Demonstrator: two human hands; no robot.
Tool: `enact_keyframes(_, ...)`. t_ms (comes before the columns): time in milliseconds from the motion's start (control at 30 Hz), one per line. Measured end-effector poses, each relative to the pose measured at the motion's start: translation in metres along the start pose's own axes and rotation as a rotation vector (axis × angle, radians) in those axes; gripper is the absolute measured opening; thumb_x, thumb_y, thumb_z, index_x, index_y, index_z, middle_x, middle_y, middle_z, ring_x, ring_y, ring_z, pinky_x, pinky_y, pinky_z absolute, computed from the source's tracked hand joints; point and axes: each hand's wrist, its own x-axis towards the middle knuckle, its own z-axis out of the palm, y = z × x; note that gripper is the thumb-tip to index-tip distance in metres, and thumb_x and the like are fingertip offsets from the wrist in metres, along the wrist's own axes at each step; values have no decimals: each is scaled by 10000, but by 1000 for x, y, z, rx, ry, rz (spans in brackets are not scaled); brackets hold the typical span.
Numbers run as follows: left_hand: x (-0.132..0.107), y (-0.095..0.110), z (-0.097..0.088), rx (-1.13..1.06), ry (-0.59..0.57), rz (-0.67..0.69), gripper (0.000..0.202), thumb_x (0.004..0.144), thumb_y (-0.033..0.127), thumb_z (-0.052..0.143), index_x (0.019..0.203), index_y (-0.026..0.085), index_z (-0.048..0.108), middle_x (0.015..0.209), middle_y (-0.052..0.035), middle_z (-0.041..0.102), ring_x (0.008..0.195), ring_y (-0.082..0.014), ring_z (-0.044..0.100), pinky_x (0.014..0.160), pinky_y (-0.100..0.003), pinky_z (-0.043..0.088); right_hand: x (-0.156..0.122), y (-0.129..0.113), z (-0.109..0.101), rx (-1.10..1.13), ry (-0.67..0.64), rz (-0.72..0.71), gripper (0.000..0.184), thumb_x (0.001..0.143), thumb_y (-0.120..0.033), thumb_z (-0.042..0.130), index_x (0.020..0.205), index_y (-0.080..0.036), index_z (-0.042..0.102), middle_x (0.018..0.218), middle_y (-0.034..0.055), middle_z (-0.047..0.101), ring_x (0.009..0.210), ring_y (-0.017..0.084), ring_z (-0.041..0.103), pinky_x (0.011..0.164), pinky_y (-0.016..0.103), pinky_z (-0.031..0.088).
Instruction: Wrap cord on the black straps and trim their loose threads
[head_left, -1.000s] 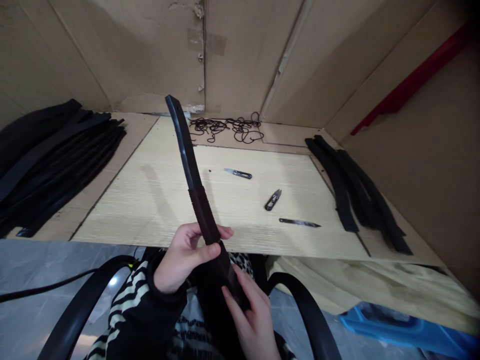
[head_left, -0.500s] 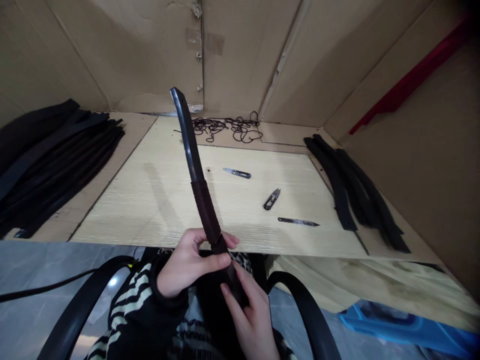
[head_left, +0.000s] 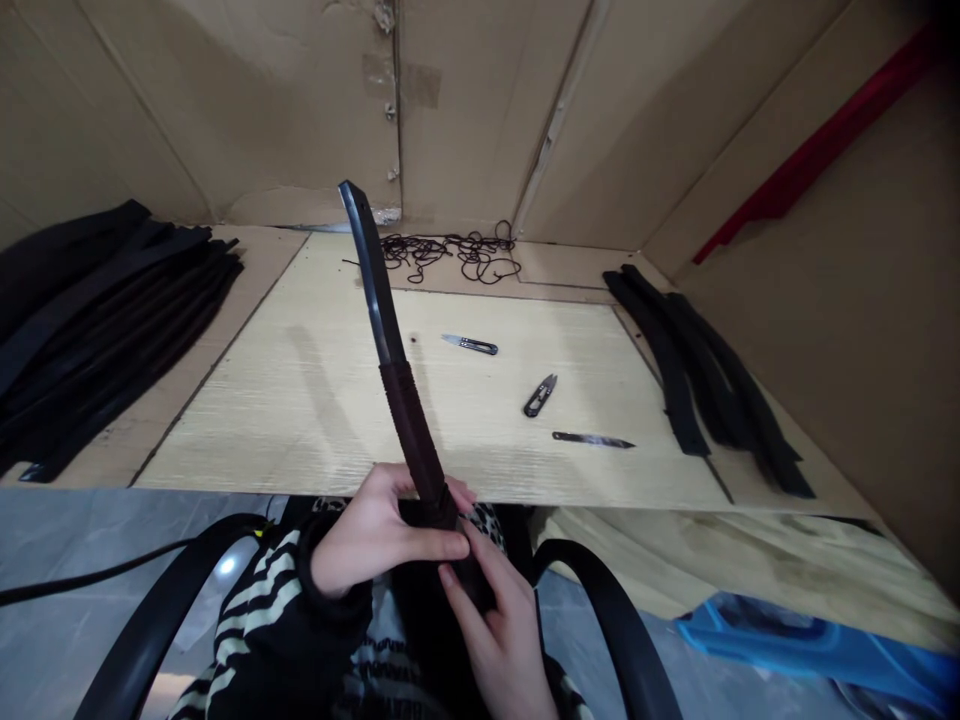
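A long, slightly curved black strip (head_left: 375, 285) with a hole near its far tip rises tilted from my lap over the table's front edge. Dark brown cord wrapping (head_left: 409, 420) covers its middle part in tight, even turns. My left hand (head_left: 382, 535) is closed round the strip just below this wrapping, thumb laid across the front. Lower down, my right hand (head_left: 502, 620) pinches the near end between thumb and fingers. Part of that end is hidden by my fingers. Whether loose cord is held there too, I cannot tell.
Two thread snips (head_left: 471, 345) (head_left: 540, 396) and a narrow pointed blade (head_left: 592, 440) lie on the table (head_left: 255, 400). Tangled dark cord (head_left: 450, 255) sits at the back. Black strips are piled left (head_left: 112, 320) and right (head_left: 712, 380). Cardboard walls (head_left: 480, 120) enclose the table.
My left thumb and hand have shifted slightly down the strip, and the lower edge of the wrapping looks changed. My right hand stays nearly in place. The view has moved a little.
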Motion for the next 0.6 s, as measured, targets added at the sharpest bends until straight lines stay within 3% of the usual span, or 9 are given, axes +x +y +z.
enact_keyframes(200, -1, 2, 7, -53, 153, 37, 273, 669, 407, 820, 823, 190, 756, 944, -60, 749, 983, -219, 663, 931, -299, 481, 2, -4, 2, 1, 29, -21, 393, 888, -172, 581, 1262, -291, 588, 1192, 36, 684, 1081, 182, 664, 912, 252, 552)
enact_keyframes(400, 0, 0, 8, -93, 217, 28, 282, 670, 434, 815, 808, 197, 749, 939, -48, 744, 955, -204, 659, 870, -271, 492, 2, -4, 3, 5, 6, 8, 390, 896, -182, 568, 1268, -298, 581, 1203, 35, 677, 1090, 178, 659, 923, 257, 547)
enact_keyframes(500, 1, -4, 6, -132, 178, 51, 289, 682, 425, 810, 850, 200, 740, 977, -47, 732, 976, -207, 652, 874, -277, 488, -1, -1, 5, 13, 16, 34, 360, 903, -198, 557, 1253, -275, 594, 1199, 51, 679, 1087, 193, 660, 922, 282, 552)
enact_keyframes(600, 2, -9, 6, -198, 57, 47, 455, 635, 349, 856, 1043, 236, 690, 1110, -48, 691, 1023, -230, 642, 893, -320, 497, -5, 3, 8, -4, 57, 72, 326, 901, -232, 566, 1224, -234, 611, 1179, 77, 688, 1064, 213, 672, 906, 311, 563)
